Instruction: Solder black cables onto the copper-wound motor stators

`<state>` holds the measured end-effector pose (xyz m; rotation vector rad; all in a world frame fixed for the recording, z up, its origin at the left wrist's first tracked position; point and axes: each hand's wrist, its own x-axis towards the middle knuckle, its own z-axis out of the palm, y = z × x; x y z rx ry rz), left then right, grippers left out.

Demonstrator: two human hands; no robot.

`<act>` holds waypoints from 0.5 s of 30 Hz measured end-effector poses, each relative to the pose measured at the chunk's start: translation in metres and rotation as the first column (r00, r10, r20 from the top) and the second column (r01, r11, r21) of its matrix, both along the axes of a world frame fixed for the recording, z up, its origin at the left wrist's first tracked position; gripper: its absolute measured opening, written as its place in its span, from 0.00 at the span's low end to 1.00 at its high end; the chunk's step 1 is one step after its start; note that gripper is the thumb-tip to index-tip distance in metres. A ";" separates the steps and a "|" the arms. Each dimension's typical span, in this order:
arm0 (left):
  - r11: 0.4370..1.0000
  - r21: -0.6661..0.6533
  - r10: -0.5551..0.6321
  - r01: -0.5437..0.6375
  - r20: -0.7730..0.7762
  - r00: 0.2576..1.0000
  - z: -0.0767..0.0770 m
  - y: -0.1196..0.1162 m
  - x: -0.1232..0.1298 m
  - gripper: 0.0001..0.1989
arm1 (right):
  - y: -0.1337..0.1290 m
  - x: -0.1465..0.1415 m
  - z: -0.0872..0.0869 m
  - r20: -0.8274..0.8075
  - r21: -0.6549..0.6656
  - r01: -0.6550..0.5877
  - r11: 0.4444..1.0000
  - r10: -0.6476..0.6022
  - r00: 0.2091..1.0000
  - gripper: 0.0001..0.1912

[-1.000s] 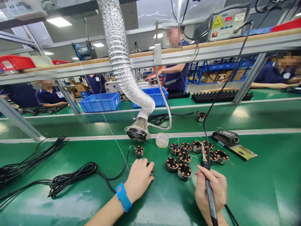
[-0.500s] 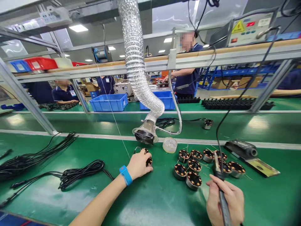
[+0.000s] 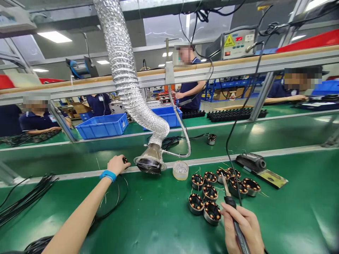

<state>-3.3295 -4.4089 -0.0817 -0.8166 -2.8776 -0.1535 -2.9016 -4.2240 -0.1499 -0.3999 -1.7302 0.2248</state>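
The soldering iron [image 3: 239,234] is gripped by the right hand [image 3: 245,225], its fingers clamped around the dark handle. The iron's long axis is angled from the near right toward the far left, and its tip is held over the cluster of wound stators [image 3: 210,193], which lies to the far left of the right fingers. The right hand is clearly the nearer one to this cluster; whether any stator is touched by the tip cannot be told.

A small stator [image 3: 125,160] is held at the far left by the left hand [image 3: 116,165], beside the metal rail [image 3: 293,150]. It is mostly hidden by the curled fingers, which appear to be closed on it. Its own axis cannot be made out. A blue wristband [image 3: 108,175] is worn on the left wrist, and a thin black cable [image 3: 125,190] is looped just nearer than that hand.

Between the hands, the round tub [image 3: 180,170] is set on the green tabletop [image 3: 148,225], with crumpled silvery material contained in it. The fume hood [image 3: 150,160] is hung to its left. The iron stand [image 3: 250,162] is placed right of the tub, beyond the stators. Farther off, two blue crates, left [image 3: 102,126] and right [image 3: 169,116], are seen; their contents are hidden by their walls.
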 end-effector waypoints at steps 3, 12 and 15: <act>1.000 0.010 -0.007 0.007 0.023 1.000 -0.004 0.026 -0.033 0.21 | 0.003 0.000 -0.001 0.040 0.014 0.003 1.000 -0.004 0.999 0.14; 0.992 0.119 -0.040 0.040 -0.004 0.999 -0.014 0.043 -0.040 0.26 | 0.010 0.001 -0.005 0.068 0.023 0.092 0.995 -0.093 0.993 0.10; 0.976 0.186 -0.103 0.112 -0.056 0.993 0.010 0.004 -0.025 0.25 | 0.009 -0.001 -0.001 0.054 0.059 0.139 0.989 -0.142 0.988 0.08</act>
